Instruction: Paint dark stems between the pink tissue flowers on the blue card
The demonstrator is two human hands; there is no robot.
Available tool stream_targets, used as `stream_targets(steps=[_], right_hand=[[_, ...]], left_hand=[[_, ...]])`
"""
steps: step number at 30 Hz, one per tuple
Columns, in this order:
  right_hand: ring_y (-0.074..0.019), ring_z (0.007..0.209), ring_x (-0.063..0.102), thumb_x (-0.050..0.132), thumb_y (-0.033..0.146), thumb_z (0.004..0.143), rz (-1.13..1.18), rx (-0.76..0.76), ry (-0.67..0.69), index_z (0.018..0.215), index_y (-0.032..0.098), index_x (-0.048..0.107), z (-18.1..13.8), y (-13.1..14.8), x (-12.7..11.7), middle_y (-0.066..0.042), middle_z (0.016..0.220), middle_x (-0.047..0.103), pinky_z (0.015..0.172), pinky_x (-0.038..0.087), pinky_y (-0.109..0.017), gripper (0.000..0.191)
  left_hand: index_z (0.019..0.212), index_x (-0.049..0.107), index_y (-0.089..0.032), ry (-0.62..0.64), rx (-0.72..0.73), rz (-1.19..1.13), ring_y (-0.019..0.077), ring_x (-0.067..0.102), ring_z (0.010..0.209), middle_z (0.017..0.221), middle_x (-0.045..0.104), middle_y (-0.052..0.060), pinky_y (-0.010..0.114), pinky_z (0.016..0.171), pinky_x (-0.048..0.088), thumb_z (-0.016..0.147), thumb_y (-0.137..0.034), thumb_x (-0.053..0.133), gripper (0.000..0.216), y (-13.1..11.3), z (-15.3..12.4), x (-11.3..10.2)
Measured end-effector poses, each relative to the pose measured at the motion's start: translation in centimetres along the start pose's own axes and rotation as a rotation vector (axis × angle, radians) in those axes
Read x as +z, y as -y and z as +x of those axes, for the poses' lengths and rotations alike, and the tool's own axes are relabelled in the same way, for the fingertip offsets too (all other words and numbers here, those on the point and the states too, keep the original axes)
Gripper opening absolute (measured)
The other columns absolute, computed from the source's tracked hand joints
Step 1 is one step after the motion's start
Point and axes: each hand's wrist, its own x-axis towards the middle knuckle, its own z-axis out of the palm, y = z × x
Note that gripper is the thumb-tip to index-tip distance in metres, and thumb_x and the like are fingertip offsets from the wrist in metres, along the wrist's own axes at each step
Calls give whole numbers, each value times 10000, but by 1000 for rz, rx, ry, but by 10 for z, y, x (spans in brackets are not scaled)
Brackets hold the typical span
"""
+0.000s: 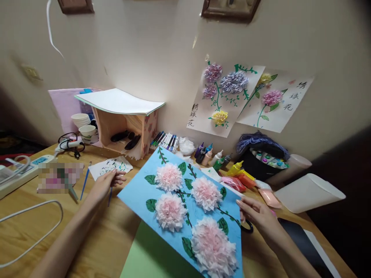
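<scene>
A blue card [136, 197] bearing several fluffy pink paper flowers [171, 211] with green leaves and dark painted stems is tilted up off the wooden table [95, 239]. My right hand [256, 216] pinches the card's right edge, thumb over fingers. Near the card's left corner, my left hand [106, 183] rests on the table with its fingers curled around a thin blue paintbrush [110, 195]. A green sheet [150, 256] lies under the card.
Against the wall stand a wooden box [130, 131] topped with white paper, markers [166, 141], paint bottles [210, 156], a dark bag [261, 154] and paper cups [82, 123]. Two flower pictures [232, 96] hang on the wall. A power strip [26, 170], white cable [34, 227] and glue gun [69, 144] lie left.
</scene>
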Motion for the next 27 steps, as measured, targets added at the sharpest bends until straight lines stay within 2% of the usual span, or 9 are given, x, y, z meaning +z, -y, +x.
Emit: stream_targets(steps=[4, 7, 12, 15, 19, 22, 24, 26, 27], right_hand=[[-143, 508, 544, 726, 615, 605, 13, 61, -36, 561, 175, 595, -10, -35, 13, -24, 518, 586, 521, 458, -267, 461], [-158, 510, 560, 757, 600, 566, 98, 82, -69, 599, 177, 633, -15, -58, 31, -34, 534, 612, 511, 479, -274, 442], [-175, 526, 595, 756, 560, 610, 181, 97, -50, 647, 180, 664, -18, -82, 60, -43, 562, 637, 529, 521, -279, 393], [-178, 528, 612, 760, 557, 610, 203, 129, -24, 665, 185, 661, -17, -87, 70, -42, 570, 646, 543, 541, -279, 389], [-192, 519, 624, 758, 606, 562, 168, 212, 41, 728, 181, 660, -16, -84, 71, -51, 583, 663, 535, 552, -302, 467], [-202, 479, 606, 672, 649, 623, -53, 196, 77, 818, 172, 667, -13, -74, 56, -63, 596, 674, 469, 519, -313, 516], [-218, 477, 613, 599, 624, 701, -366, 126, -17, 879, 189, 679, -8, -61, 43, -58, 586, 676, 434, 481, -302, 477], [-250, 583, 672, 575, 591, 733, -669, 3, -140, 878, 228, 693, -1, -39, 38, -75, 733, 731, 467, 488, -299, 409], [-248, 617, 684, 549, 578, 767, -739, -103, -143, 890, 239, 689, 3, -25, 41, -76, 797, 742, 480, 493, -294, 387]], left_hand=[[802, 675, -139, -134, -3, 298, 231, 635, 741, 806, 704, 100, 313, 658, 475, 812, -597, 363, 554, 7, 0, -14], [711, 647, -172, -185, -73, 488, 295, 623, 786, 743, 682, 108, 336, 642, 426, 764, -571, 445, 451, 12, -5, -26], [608, 614, -196, -101, -184, 705, 345, 631, 786, 697, 671, 115, 343, 608, 395, 642, -571, 618, 377, 15, -16, -25], [627, 620, -191, -74, -199, 771, 366, 632, 850, 778, 684, 139, 363, 636, 407, 678, -504, 600, 318, 14, -19, -18], [581, 598, -183, -54, -208, 802, 362, 641, 847, 719, 666, 151, 365, 644, 414, 725, -341, 537, 223, 12, -22, -13], [553, 584, -183, -62, -209, 782, 345, 647, 828, 655, 651, 135, 346, 642, 418, 697, -263, 543, 169, 10, -24, -16], [536, 573, -182, -77, -199, 745, 334, 649, 794, 629, 646, 122, 336, 631, 417, 674, -242, 555, 151, 9, -25, -20], [542, 573, -180, -90, -171, 682, 317, 649, 773, 651, 660, 114, 324, 618, 413, 665, -244, 564, 139, 9, -25, -25], [558, 578, -179, -91, -151, 638, 301, 650, 766, 673, 671, 108, 315, 614, 413, 668, -252, 567, 132, 9, -25, -26]])
